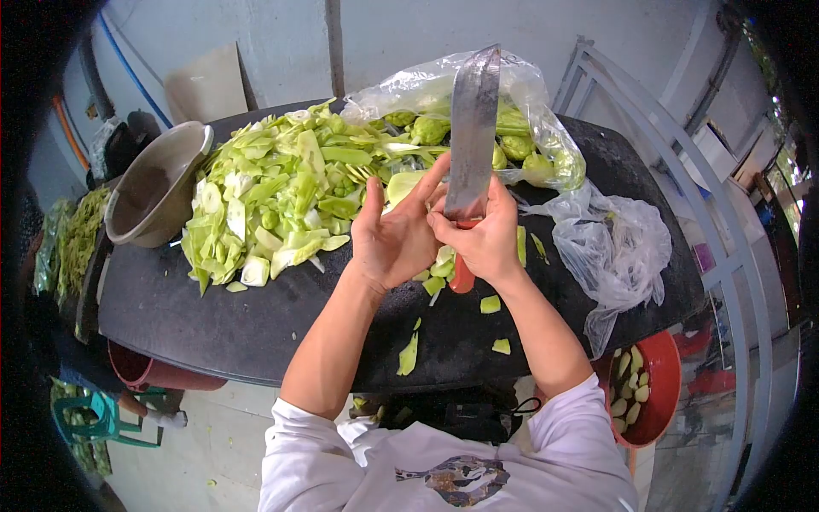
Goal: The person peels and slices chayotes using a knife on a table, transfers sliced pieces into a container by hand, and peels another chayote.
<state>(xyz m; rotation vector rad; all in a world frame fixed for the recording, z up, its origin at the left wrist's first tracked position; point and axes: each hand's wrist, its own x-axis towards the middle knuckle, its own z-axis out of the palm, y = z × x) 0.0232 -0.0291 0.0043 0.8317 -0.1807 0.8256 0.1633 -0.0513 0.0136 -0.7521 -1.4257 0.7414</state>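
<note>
My right hand [488, 241] is wrapped round the red handle of a large knife [473, 128], its broad, stained blade pointing up and away from me. Beside it my left hand [394, 243] is palm up with the fingers spread, holding nothing; its fingertips come close to the knife's base. Behind the left hand spreads a big heap of light green vegetable peelings [273, 200]. Whole green chayotes [429, 130] lie in a clear plastic bag [546, 102] beyond the knife. A few loose peel scraps [409, 353] are scattered on the black table [230, 328] near my forearms.
A grey-brown basin [158, 183] leans at the table's left end. Crumpled clear plastic [610, 247] lies on the right. Below the right edge, a red bucket [661, 392] holds pale peeled pieces. A metal railing [725, 230] runs along the right; a green stool [98, 418] stands lower left.
</note>
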